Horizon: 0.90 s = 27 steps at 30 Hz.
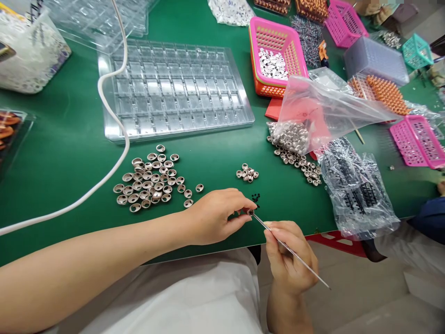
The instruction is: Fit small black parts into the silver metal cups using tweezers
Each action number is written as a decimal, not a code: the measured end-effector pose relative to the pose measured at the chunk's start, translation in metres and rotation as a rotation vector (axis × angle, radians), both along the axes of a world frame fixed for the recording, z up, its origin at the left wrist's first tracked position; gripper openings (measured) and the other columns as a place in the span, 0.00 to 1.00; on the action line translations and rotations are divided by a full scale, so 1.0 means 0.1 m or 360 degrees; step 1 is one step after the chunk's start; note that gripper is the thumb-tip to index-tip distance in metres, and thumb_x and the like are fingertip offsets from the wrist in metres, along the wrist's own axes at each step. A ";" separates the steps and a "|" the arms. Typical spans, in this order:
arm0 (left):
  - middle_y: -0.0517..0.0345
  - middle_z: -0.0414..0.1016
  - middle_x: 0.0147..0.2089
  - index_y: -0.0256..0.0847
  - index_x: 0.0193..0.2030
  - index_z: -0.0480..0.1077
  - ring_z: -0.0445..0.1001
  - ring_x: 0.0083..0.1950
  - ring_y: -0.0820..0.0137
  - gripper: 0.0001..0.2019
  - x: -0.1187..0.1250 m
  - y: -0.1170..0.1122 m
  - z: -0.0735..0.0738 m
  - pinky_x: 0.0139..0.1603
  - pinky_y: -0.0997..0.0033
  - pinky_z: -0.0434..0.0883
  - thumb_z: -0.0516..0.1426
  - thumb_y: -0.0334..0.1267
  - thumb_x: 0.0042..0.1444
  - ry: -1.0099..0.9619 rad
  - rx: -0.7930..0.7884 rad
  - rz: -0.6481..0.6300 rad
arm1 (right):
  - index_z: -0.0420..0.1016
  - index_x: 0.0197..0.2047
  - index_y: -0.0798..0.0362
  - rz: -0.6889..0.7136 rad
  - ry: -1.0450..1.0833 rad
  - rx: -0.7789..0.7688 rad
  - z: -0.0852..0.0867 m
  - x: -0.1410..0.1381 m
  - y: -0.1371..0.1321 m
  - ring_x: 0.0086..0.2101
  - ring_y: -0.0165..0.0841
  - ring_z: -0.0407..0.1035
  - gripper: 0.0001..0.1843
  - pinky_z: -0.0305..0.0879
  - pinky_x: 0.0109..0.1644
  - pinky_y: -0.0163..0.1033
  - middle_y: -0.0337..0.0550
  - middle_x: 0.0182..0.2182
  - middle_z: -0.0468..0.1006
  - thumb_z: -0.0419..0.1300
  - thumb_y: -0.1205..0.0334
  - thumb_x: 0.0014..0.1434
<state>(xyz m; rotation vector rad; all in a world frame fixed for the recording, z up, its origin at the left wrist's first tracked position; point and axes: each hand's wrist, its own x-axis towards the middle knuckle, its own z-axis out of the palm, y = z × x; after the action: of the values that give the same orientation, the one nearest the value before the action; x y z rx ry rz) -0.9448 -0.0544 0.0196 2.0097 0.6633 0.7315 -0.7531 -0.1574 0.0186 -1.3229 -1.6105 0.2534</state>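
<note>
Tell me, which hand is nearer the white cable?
Left. The left hand is right of the cable, with metal pieces between them; the right hand is farther right, holding a thin rod.

The left hand (213, 215) partly hides its metal piece (250, 212); black bits (256, 198) just beyond the fingertips are too small to identify.

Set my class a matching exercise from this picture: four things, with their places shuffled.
Things
1. Thin metal rod
2. Long white cable
3. Tiny black dots
4. Small white pieces

Places
A. Inside the pink plastic basket
B. On the green table near the left hand
C. Held in the right hand
D. In view, crossing the clear plastic tray

Pairs: 1-C; 2-D; 3-B; 4-A
</note>
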 end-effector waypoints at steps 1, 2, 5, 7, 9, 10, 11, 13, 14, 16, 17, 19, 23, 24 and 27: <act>0.53 0.82 0.39 0.37 0.48 0.75 0.77 0.39 0.68 0.07 0.00 0.00 0.00 0.40 0.71 0.74 0.57 0.31 0.65 0.0001 0.0000 -0.0001 | 0.75 0.48 0.49 0.0001 -0.0009 -0.0014 0.01 0.00 0.00 0.37 0.34 0.79 0.17 0.79 0.36 0.43 0.42 0.39 0.82 0.65 0.77 0.59; 0.53 0.82 0.39 0.37 0.48 0.75 0.77 0.39 0.68 0.08 0.00 0.00 -0.01 0.41 0.71 0.74 0.57 0.31 0.65 0.0001 0.0000 -0.0001 | 0.75 0.48 0.49 0.0004 -0.0021 -0.0023 0.01 0.00 0.00 0.37 0.34 0.79 0.17 0.79 0.36 0.43 0.42 0.39 0.82 0.64 0.77 0.59; 0.54 0.82 0.39 0.37 0.48 0.75 0.77 0.39 0.68 0.08 0.00 0.00 -0.02 0.41 0.71 0.74 0.58 0.31 0.65 -0.0018 0.0014 0.0001 | 0.75 0.48 0.50 0.0028 -0.0058 -0.0025 0.03 0.01 0.00 0.37 0.34 0.78 0.17 0.79 0.36 0.43 0.43 0.40 0.82 0.64 0.77 0.59; 0.53 0.82 0.39 0.36 0.49 0.75 0.77 0.39 0.68 0.08 0.00 0.00 -0.03 0.41 0.71 0.74 0.58 0.30 0.64 -0.0033 0.0028 0.0002 | 0.75 0.48 0.50 0.0053 -0.0070 0.0003 0.03 0.02 0.01 0.36 0.34 0.78 0.17 0.78 0.35 0.42 0.43 0.39 0.82 0.64 0.77 0.59; 0.53 0.82 0.39 0.34 0.49 0.75 0.77 0.39 0.68 0.08 0.00 0.00 -0.03 0.40 0.71 0.74 0.58 0.29 0.64 -0.0042 0.0031 0.0000 | 0.75 0.49 0.50 0.0067 -0.0076 0.0009 0.03 0.02 0.02 0.36 0.34 0.78 0.17 0.78 0.34 0.42 0.43 0.39 0.82 0.64 0.77 0.60; 0.52 0.82 0.38 0.34 0.48 0.75 0.77 0.39 0.68 0.08 0.00 0.00 -0.03 0.40 0.71 0.74 0.58 0.29 0.64 -0.0045 0.0028 -0.0002 | 0.75 0.49 0.49 0.0068 -0.0080 0.0007 0.04 0.03 0.02 0.36 0.34 0.78 0.17 0.78 0.35 0.42 0.43 0.39 0.82 0.64 0.76 0.60; 0.52 0.82 0.38 0.33 0.48 0.75 0.77 0.39 0.68 0.08 0.00 -0.01 -0.03 0.40 0.71 0.74 0.58 0.29 0.64 -0.0046 0.0023 -0.0002 | 0.75 0.49 0.49 0.0072 -0.0088 0.0000 0.04 0.03 0.02 0.36 0.34 0.78 0.17 0.79 0.35 0.42 0.43 0.39 0.82 0.64 0.76 0.60; 0.52 0.82 0.38 0.33 0.48 0.76 0.77 0.39 0.68 0.08 0.00 -0.01 -0.03 0.40 0.71 0.74 0.59 0.29 0.64 -0.0042 0.0013 0.0000 | 0.75 0.50 0.50 0.0102 -0.0114 0.0008 0.05 0.03 0.03 0.37 0.34 0.78 0.18 0.79 0.36 0.43 0.43 0.40 0.82 0.65 0.77 0.59; 0.52 0.82 0.38 0.33 0.48 0.76 0.77 0.39 0.68 0.08 0.00 -0.01 -0.04 0.40 0.71 0.74 0.59 0.29 0.64 -0.0039 0.0010 0.0000 | 0.76 0.50 0.50 0.0118 -0.0124 0.0024 0.05 0.04 0.03 0.38 0.34 0.78 0.18 0.79 0.36 0.43 0.44 0.40 0.82 0.65 0.77 0.59; 0.52 0.82 0.38 0.33 0.48 0.76 0.77 0.39 0.68 0.08 0.01 -0.01 -0.04 0.39 0.72 0.74 0.59 0.29 0.64 -0.0033 0.0004 0.0003 | 0.76 0.50 0.52 0.0137 -0.0136 0.0056 0.06 0.04 0.03 0.38 0.35 0.78 0.19 0.79 0.37 0.43 0.45 0.41 0.82 0.66 0.78 0.57; 0.52 0.82 0.38 0.34 0.48 0.76 0.77 0.38 0.68 0.08 0.01 -0.01 -0.04 0.39 0.72 0.74 0.59 0.29 0.64 -0.0032 0.0003 0.0005 | 0.76 0.50 0.52 0.0141 -0.0138 0.0069 0.06 0.04 0.03 0.38 0.35 0.78 0.20 0.79 0.37 0.43 0.45 0.41 0.82 0.66 0.79 0.57; 0.52 0.82 0.38 0.34 0.48 0.76 0.77 0.38 0.68 0.08 0.01 -0.01 -0.04 0.39 0.72 0.74 0.59 0.29 0.64 -0.0037 -0.0001 0.0011 | 0.76 0.50 0.52 0.0136 -0.0138 0.0068 0.06 0.04 0.02 0.38 0.35 0.78 0.20 0.79 0.37 0.43 0.45 0.41 0.82 0.66 0.79 0.57; 0.52 0.82 0.38 0.34 0.48 0.76 0.77 0.38 0.68 0.08 0.01 -0.01 -0.04 0.39 0.73 0.74 0.59 0.29 0.63 -0.0055 -0.0007 0.0013 | 0.76 0.50 0.50 0.0100 -0.0117 0.0032 0.06 0.03 0.02 0.38 0.35 0.78 0.20 0.79 0.37 0.43 0.43 0.41 0.82 0.65 0.78 0.58; 0.52 0.82 0.38 0.33 0.48 0.76 0.77 0.38 0.68 0.08 0.01 -0.01 -0.05 0.39 0.73 0.74 0.59 0.29 0.63 -0.0057 -0.0008 0.0013 | 0.76 0.50 0.50 0.0093 -0.0108 0.0036 0.06 0.03 0.02 0.38 0.35 0.78 0.20 0.79 0.36 0.43 0.43 0.40 0.82 0.65 0.78 0.58; 0.52 0.81 0.38 0.33 0.48 0.76 0.77 0.38 0.68 0.08 0.01 -0.01 -0.05 0.39 0.72 0.74 0.59 0.29 0.63 -0.0059 -0.0008 0.0020 | 0.76 0.50 0.51 0.0104 -0.0088 0.0060 0.05 0.03 0.02 0.37 0.35 0.78 0.20 0.78 0.36 0.43 0.44 0.40 0.82 0.65 0.78 0.58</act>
<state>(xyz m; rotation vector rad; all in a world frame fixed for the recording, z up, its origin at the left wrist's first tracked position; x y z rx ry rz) -0.9439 -0.0553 0.0144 1.9846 0.6560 0.7719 -0.7506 -0.1554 0.0235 -1.2595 -1.6987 0.2267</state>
